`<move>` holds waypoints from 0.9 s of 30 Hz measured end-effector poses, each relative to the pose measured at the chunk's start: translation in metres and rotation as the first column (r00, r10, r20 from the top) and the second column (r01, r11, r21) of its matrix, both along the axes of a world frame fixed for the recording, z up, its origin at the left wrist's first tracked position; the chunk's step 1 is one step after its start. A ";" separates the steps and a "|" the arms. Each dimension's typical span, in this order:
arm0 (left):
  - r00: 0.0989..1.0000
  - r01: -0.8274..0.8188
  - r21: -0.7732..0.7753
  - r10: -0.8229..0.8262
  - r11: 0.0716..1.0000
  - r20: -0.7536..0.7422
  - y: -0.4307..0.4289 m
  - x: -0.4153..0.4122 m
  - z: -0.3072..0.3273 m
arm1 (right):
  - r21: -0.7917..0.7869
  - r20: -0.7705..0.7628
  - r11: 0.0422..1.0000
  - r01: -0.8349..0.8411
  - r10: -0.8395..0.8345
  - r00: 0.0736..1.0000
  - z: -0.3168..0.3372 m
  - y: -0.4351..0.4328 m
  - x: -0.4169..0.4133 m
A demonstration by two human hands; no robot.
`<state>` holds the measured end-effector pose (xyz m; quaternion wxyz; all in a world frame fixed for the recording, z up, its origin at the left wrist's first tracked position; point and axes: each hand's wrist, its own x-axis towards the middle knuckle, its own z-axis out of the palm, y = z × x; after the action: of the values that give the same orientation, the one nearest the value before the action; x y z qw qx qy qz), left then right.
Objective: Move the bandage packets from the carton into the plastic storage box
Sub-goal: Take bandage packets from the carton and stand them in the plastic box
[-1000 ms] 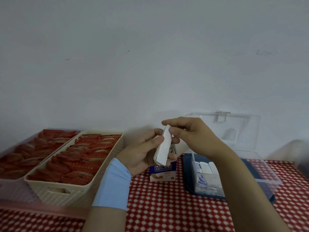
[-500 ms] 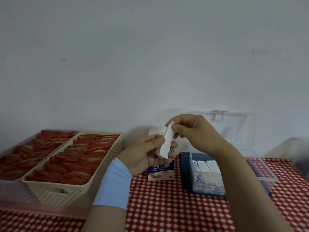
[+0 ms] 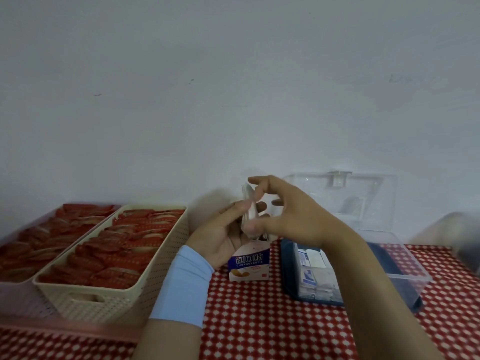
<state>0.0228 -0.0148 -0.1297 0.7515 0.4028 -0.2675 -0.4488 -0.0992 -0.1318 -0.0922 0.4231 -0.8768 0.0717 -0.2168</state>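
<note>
The grip of the left hand point(image 3: 220, 235) is clenched on a thin stack of white bandage packets point(image 3: 245, 209); the stack stands nearly upright between its thumb and fingers, with the palm turned to the right. The right hand point(image 3: 293, 214) takes the same stack by its two ends, the thumb under the lower end and the forefinger bent over the upper end. The other fingers are spread and half curled behind it. This part is blurred.

The stack is in the air, just above the small white-and-blue cardboard carton point(image 3: 249, 266), which stands on the counter with the red-and-white cloth point(image 3: 259, 320). A light blue sleeve band point(image 3: 181, 284) covers the left wrist.

Just right of the carton, with a narrow strip of cloth between them, is the clear plastic storage box point(image 3: 413, 275) with a dark blue bottom. Its clear lid point(image 3: 368, 196) stands open against the white wall point(image 3: 233, 87). More white packets point(image 3: 315, 279) lie in the left part of the box. The right forearm passes over the front left corner of the box.

Left of the carton, a cream plastic basket point(image 3: 124, 297) is full of red sachets point(image 3: 117, 245), and a pink basket point(image 3: 18, 294) is beside it. Bare cloth shows in front of the carton, between the two forearms.
</note>
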 end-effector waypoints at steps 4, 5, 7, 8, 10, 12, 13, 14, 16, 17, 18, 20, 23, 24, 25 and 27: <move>1.000 0.012 0.027 -0.011 1.000 -0.025 0.001 0.001 0.001 | -0.173 -0.044 0.984 -0.035 0.028 0.999 0.000 0.007 0.002; 1.000 0.014 0.025 -0.014 1.000 -0.012 0.001 0.000 0.001 | -0.183 -0.003 0.982 -0.047 0.047 0.999 -0.002 0.008 0.004; 1.000 0.020 0.001 -0.020 1.000 0.003 -0.001 0.000 0.000 | -0.211 0.062 0.977 -0.042 0.056 0.996 -0.006 0.008 0.008; 1.000 0.023 -0.012 -0.023 1.000 -0.003 -0.001 -0.001 0.000 | -0.226 0.085 0.974 -0.024 0.044 0.995 -0.007 0.007 0.009; 0.999 0.029 -0.037 -0.029 0.999 -0.019 -0.002 -0.002 -0.001 | -0.259 0.099 0.966 0.012 0.014 0.995 -0.007 0.006 0.009; 1.000 0.030 -0.049 -0.030 0.998 0.000 -0.002 -0.002 -0.003 | -0.276 0.078 0.961 0.016 0.006 0.997 -0.006 0.008 0.008; 1.000 0.024 -0.045 -0.023 0.999 0.013 -0.002 -0.001 -0.003 | -0.250 0.061 0.968 0.009 0.007 0.998 -0.006 0.008 0.007; 1.000 0.019 -0.041 -0.018 0.999 0.025 -0.001 0.000 -0.003 | -0.183 0.047 0.983 -0.002 0.011 0.999 -0.005 0.007 0.005; 0.999 0.021 -0.050 -0.019 0.999 0.036 0.001 0.000 -0.002 | 0.064 0.037 0.997 -0.037 0.035 0.999 -0.001 0.005 -0.001; 0.999 0.025 -0.061 -0.024 0.998 0.022 0.001 0.000 -0.002 | 0.189 0.041 0.981 -0.038 0.031 0.999 0.001 0.004 -0.003; 0.999 0.037 -0.070 -0.036 0.997 0.010 0.002 -0.001 -0.001 | 0.278 0.043 0.960 -0.009 -0.003 0.999 0.001 0.001 -0.004; 0.998 0.057 -0.065 -0.056 0.996 0.017 0.002 -0.004 0.000 | 0.339 0.016 0.938 0.072 -0.082 0.996 0.002 -0.004 -0.005; 0.997 0.068 -0.039 -0.067 0.997 0.045 0.000 -0.005 0.000 | 0.338 -0.016 0.937 0.094 -0.094 0.995 0.000 -0.005 -0.006; 0.996 0.073 -0.033 -0.071 0.997 0.044 0.000 -0.006 0.000 | 0.359 -0.011 0.929 0.090 -0.092 0.996 0.001 -0.005 -0.008; 0.996 0.076 -0.025 -0.075 0.997 0.039 0.000 -0.008 0.000 | 0.385 -0.002 0.919 0.085 -0.091 0.996 0.001 -0.006 -0.011; 0.996 0.086 -0.015 -0.085 0.996 0.039 -0.001 -0.011 0.001 | 0.427 0.018 0.901 0.070 -0.086 0.996 0.003 -0.007 -0.017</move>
<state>0.0115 -0.0159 -0.1288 0.7298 0.3932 -0.3026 -0.4704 -0.1158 -0.1387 -0.0892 0.5967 -0.7555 0.1445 -0.2285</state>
